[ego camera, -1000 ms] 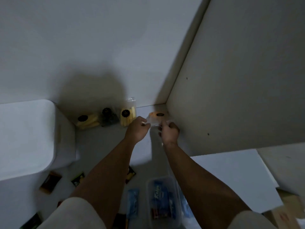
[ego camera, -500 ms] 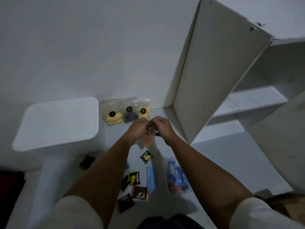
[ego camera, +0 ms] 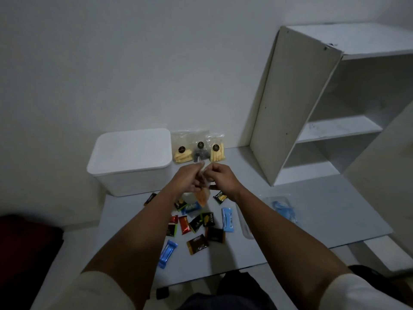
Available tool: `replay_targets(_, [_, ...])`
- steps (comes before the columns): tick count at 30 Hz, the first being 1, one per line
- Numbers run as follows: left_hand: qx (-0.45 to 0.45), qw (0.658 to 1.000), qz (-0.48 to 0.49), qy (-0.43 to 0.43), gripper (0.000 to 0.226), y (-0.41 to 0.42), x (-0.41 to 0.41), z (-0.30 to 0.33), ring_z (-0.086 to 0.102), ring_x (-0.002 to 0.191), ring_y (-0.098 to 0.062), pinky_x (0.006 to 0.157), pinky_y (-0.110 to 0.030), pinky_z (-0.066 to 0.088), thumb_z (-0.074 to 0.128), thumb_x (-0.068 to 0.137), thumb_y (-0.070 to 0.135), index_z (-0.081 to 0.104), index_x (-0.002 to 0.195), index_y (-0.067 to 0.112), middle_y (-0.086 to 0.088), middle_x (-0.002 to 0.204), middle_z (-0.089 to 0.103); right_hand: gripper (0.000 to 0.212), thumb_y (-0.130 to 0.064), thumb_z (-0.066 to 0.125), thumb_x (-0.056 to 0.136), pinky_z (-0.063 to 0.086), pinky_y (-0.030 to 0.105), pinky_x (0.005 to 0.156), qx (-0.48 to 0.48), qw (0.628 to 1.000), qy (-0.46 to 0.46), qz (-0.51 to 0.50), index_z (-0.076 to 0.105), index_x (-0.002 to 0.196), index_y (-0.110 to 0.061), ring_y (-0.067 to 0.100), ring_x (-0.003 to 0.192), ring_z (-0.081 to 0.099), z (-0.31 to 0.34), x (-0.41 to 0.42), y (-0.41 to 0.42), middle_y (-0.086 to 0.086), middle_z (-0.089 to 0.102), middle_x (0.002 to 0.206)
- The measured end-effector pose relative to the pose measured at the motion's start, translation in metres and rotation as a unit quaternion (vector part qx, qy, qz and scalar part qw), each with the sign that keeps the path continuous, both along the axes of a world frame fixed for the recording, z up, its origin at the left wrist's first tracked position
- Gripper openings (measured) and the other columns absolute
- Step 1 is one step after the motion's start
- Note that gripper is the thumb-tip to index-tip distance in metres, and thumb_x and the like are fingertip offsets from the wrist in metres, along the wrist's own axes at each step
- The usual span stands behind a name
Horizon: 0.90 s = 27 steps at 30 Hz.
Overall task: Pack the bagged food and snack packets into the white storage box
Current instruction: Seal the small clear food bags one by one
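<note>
Both hands meet above the middle of the white table point(ego camera: 312, 211), each pinching the top edge of one small clear bag point(ego camera: 203, 193) that hangs between them, with orange pieces gathered in its lower end. The left hand point(ego camera: 187, 180) has its fingers curled onto the bag's upper left edge; the right hand point(ego camera: 221, 177) has its fingers curled onto the upper right edge.

The white storage box point(ego camera: 131, 159) stands at the back left of the table with its lid on, well apart from the held bag. Just beside its right wall, three clear bags lean against the wall: one of yellow sticks point(ego camera: 182, 153), one of dark pieces point(ego camera: 200, 151) and another of yellow sticks point(ego camera: 217, 151).

Below the hands, loose snack packets lie scattered flat: a red one point(ego camera: 184, 224), a black-and-yellow one point(ego camera: 208, 219), a brown one point(ego camera: 197, 243), two light blue ones point(ego camera: 228, 219) point(ego camera: 167, 253). A clear container point(ego camera: 279, 209) with blue contents lies to the right, near the open white shelf unit point(ego camera: 335, 130).
</note>
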<state>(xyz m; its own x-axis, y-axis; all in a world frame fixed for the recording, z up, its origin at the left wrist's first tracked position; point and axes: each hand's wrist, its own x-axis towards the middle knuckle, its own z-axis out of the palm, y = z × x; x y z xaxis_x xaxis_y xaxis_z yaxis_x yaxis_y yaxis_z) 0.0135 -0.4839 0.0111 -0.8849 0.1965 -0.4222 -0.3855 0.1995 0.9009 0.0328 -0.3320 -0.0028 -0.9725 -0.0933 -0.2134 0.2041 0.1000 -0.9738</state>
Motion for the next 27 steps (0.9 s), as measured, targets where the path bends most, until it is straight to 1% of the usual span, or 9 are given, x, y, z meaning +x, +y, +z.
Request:
replay_targets(5, [-0.110,0.993,-0.015,0.050,0.022,-0.019,0.017,0.005,0.071,0.072,-0.025,0.078,-0.039,0.060,0.047,0.094,0.018,0.061,0.084,0.004,-0.018,0.082,0.073,0.007,-0.008,0.066,0.089,0.061,0.044,0.073,0.086,0.996,0.011,0.004,0.062,0.084,-0.005,0.019,0.073,0.067,0.003,0.012,-0.013,0.010,0.068,0.077])
replay_targets(7, [-0.196,0.976,-0.033,0.088,0.026,-0.026,0.018,0.004,0.067,0.064,-0.025,0.071,-0.036,0.056,0.053,0.088,0.022,0.063,0.073,0.004,-0.011,0.065,0.072,0.008,-0.010,0.068,0.085,0.061,0.046,0.070,0.173,0.984,0.039,-0.014,0.061,0.083,-0.006,0.020,0.069,0.069,0.002,0.014,-0.017,0.009,0.071,0.077])
replay_targets(9, [-0.287,0.951,-0.056,0.104,0.034,-0.031,0.018,0.004,0.066,0.060,-0.024,0.070,-0.035,0.056,0.056,0.084,0.030,0.064,0.062,0.005,-0.004,0.056,0.070,0.007,-0.015,0.066,0.083,0.056,0.039,0.065,0.286,0.954,0.085,-0.037,0.060,0.087,-0.017,0.022,0.070,0.068,0.003,0.016,-0.019,0.004,0.071,0.077])
replay_targets(12, [-0.377,0.917,-0.081,0.104,0.038,-0.031,0.027,0.011,0.069,0.065,-0.022,0.076,-0.036,0.059,0.055,0.082,0.041,0.068,0.068,0.009,-0.002,0.062,0.073,0.013,-0.011,0.059,0.088,0.043,0.031,0.060,0.401,0.906,0.130,-0.033,0.060,0.089,-0.024,0.024,0.076,0.062,0.008,0.020,-0.019,0.000,0.066,0.081])
replay_targets(14, [-0.398,0.907,-0.086,0.106,0.038,-0.028,0.030,0.015,0.069,0.067,-0.019,0.078,-0.036,0.058,0.053,0.084,0.045,0.069,0.074,0.011,0.000,0.064,0.074,0.021,-0.007,0.058,0.089,0.049,0.031,0.066,0.426,0.896,0.122,-0.011,0.069,0.091,-0.024,0.024,0.085,0.065,0.011,0.020,-0.022,0.001,0.068,0.089])
replay_targets(18, [-0.385,0.913,-0.077,0.114,0.038,-0.030,0.030,0.020,0.068,0.067,-0.025,0.076,-0.039,0.057,0.053,0.082,0.045,0.057,0.065,0.011,-0.007,0.068,0.072,0.031,-0.006,0.056,0.095,0.059,0.040,0.089,0.419,0.902,0.098,0.029,0.078,0.109,-0.023,0.022,0.100,0.070,0.014,0.013,-0.023,0.004,0.075,0.114])
replay_targets(21, [-0.356,0.918,-0.048,0.166,0.038,-0.034,0.035,0.021,0.056,0.065,-0.024,0.063,-0.033,0.043,0.053,0.089,0.046,0.048,0.069,0.014,-0.005,0.069,0.058,0.032,0.000,0.054,0.095,0.061,0.043,0.089,0.364,0.925,0.096,0.056,0.077,0.112,-0.014,0.023,0.100,0.071,0.025,0.008,-0.022,0.006,0.074,0.120])
replay_targets(25, [-0.178,0.959,0.041,0.216,0.019,-0.042,0.036,0.020,0.057,0.104,-0.018,0.089,-0.036,0.046,0.047,0.099,0.029,0.059,0.113,0.024,0.002,0.114,0.061,0.031,0.007,0.055,0.095,0.064,0.044,0.077,0.271,0.954,0.090,0.085,0.076,0.111,-0.008,0.022,0.096,0.072,0.042,0.005,-0.022,0.006,0.072,0.113])
replay_targets(27, [-0.134,0.966,0.024,0.220,0.023,-0.047,0.035,0.018,0.060,0.106,-0.018,0.094,-0.038,0.048,0.050,0.097,0.020,0.061,0.114,0.032,-0.002,0.117,0.064,0.028,0.006,0.056,0.095,0.063,0.036,0.072,0.237,0.963,0.089,0.095,0.077,0.109,-0.007,0.017,0.091,0.071,0.048,0.004,-0.021,0.005,0.073,0.108])
